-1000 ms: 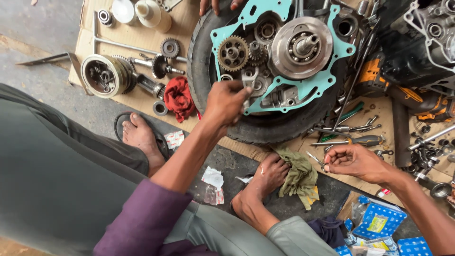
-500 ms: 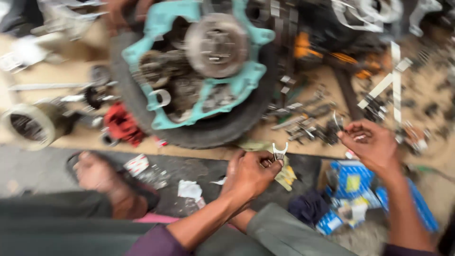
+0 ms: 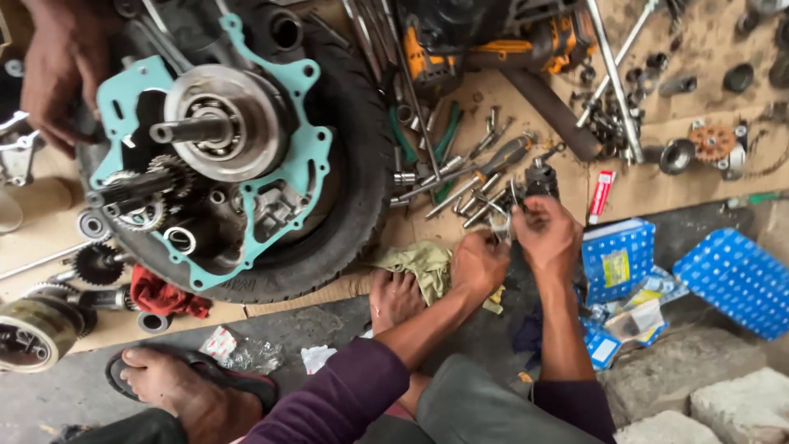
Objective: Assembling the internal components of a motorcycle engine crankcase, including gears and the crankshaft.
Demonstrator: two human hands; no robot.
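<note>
**Steel part pinched between two hands, low and right of the engine**

Teal gasket (image 3: 306, 160) edges the opened engine case (image 3: 209, 156), which lies in a black tyre (image 3: 362, 164) at the left of our view; a stub shaft (image 3: 185, 130) points out of the clutch hub towards nine o'clock. Another person's hand (image 3: 57, 70) rests on the case edge at its ten o'clock. None of that is being touched by us.

Moving right, we find our left hand (image 3: 479, 265) at about four o'clock from the tyre, just past an olive rag (image 3: 423, 263). Its fingers are curled and pressed together, the tips closed on the lower end of a small metal part (image 3: 500, 226). The part sits at one o'clock from that hand, touching it, and its long axis seems to run roughly twelve to six, though it is too small for us to be sure.

Our right hand (image 3: 546, 234) comes next, at three o'clock from the part, fingers bent and pinching its upper side. Both hands touch it; neither is nearer.

Loose sockets and drivers (image 3: 460, 177) lie at twelve o'clock from the hands, near but apart. Blue boxes (image 3: 618, 259) sit further right, at three o'clock.
</note>
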